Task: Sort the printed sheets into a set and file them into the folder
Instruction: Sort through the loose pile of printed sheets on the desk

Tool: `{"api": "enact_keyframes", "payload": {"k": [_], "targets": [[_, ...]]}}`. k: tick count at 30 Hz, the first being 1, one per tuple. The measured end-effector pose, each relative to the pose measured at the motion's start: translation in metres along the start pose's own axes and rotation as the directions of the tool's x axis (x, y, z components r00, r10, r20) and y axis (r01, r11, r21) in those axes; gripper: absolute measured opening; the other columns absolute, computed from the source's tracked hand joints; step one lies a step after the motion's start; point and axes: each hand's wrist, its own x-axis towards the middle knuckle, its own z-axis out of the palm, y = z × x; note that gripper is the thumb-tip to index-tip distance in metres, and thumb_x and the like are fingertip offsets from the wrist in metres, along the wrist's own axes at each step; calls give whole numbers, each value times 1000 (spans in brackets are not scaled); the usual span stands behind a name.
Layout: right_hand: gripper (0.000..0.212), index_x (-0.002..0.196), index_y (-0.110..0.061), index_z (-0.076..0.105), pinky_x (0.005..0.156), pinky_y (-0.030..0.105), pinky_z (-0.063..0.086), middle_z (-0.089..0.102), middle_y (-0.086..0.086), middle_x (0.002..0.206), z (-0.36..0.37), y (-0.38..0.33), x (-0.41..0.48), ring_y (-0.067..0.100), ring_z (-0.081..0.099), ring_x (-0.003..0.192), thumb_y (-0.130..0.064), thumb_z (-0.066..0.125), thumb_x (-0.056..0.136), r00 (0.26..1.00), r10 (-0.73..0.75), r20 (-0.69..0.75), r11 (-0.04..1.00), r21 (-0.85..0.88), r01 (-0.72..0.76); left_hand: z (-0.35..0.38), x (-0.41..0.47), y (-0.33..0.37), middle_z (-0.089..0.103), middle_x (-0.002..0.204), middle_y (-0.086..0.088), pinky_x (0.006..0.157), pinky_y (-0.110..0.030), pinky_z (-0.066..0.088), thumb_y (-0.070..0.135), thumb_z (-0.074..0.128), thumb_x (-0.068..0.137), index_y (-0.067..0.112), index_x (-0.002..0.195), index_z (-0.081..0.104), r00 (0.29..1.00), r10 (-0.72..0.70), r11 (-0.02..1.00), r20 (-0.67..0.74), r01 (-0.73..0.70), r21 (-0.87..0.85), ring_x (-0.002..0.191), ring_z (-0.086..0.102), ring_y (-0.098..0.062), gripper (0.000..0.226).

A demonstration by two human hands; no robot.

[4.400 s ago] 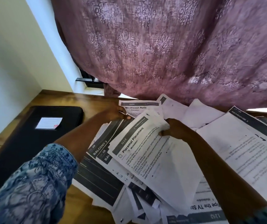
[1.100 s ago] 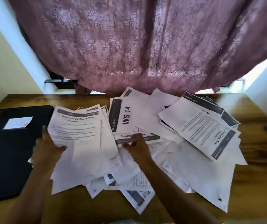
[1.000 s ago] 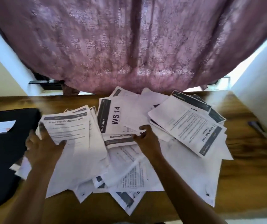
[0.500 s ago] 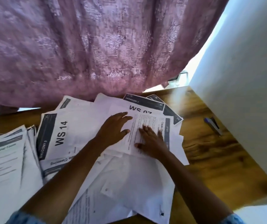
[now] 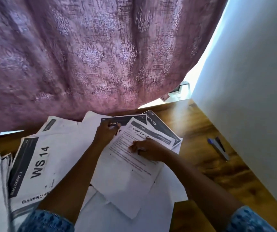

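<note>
Many printed sheets [image 5: 70, 144] are spread over the wooden tabletop [image 5: 199, 136]. The left hand [image 5: 106, 133] is laid flat on a dark-banded sheet [image 5: 127, 118]. The right hand [image 5: 147, 149] is laid on the "Clean Door" sheet [image 5: 131, 166] just beside it. A "WS 14" sheet [image 5: 39, 163] is seen to the left. A blue pen [image 5: 218, 148] is seen near the white wall [image 5: 251, 97]. A purple curtain [image 5: 101, 56] is hung behind.

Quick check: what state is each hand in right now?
Left hand: open, fingers resting on the dark-headed sheet.
Right hand: open, pressing on the Clean Door sheet.
</note>
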Motion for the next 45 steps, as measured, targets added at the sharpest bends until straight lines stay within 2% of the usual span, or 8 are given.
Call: {"api": "enact_keyframes", "payload": {"k": [4,8,13,19,25,30,35,45], "targets": [[24,113,-21,68,111,34,29,63,-2,126,-4,2,30,17,53,121,-20,57,92,997,18,-76,986,166,-5,-7,4,2,69,111,6,90,-44,53,45,63,88,29,113,64,974,107,989,202,-82,-125,96,67,-17,30],[18,98,-18,73,95,38,45,70,0,108,-12,9,57,17,61,102,-30,65,88,983,106,-150,952,302,-57,-14,14,-13,69,113,4,92,-40,50,57,67,79,27,116,62,981,34,993,-194,-11,117,102,65,-19,48],[13,88,-14,73,92,29,49,71,2,107,-16,13,67,16,65,99,-13,60,90,933,185,-310,873,488,-11,-8,12,-9,57,135,-4,107,-50,39,58,64,82,22,137,44,992,-67,998,-108,66,-14,122,54,-26,69],[39,122,-13,56,113,46,20,55,7,134,5,44,21,26,47,127,-12,63,84,660,412,-629,911,313,-270,4,3,14,34,148,10,110,-33,28,63,58,80,31,148,25,958,74,997,276,-61,-55,137,33,-13,82],[97,152,-20,7,113,33,11,-5,1,160,24,12,-40,11,-3,143,-77,34,78,416,691,-591,697,698,-167,-3,-1,29,44,143,-3,114,-49,30,50,47,96,20,144,34,998,29,967,51,-15,-255,132,42,-26,58],[92,140,-41,-6,119,33,-3,-15,-14,153,66,-31,-28,12,-8,146,-93,13,66,470,727,-501,615,779,-120,2,-24,21,45,145,-3,113,-44,32,56,41,94,23,140,41,997,-33,985,64,44,-169,129,46,-24,56],[67,150,-27,11,119,44,15,18,-1,158,41,-23,2,20,19,145,-53,38,95,781,547,-302,622,771,-138,-7,-44,19,46,144,-4,113,-46,32,83,26,80,20,138,46,946,-218,973,238,193,123,130,45,-28,88],[66,152,-20,4,120,38,5,1,-2,161,58,-21,-80,17,1,147,-42,36,99,589,758,-279,562,738,-373,-6,-100,-1,60,130,-11,99,-45,44,57,40,93,16,124,57,962,-245,961,121,224,161,108,60,-31,55]]}}
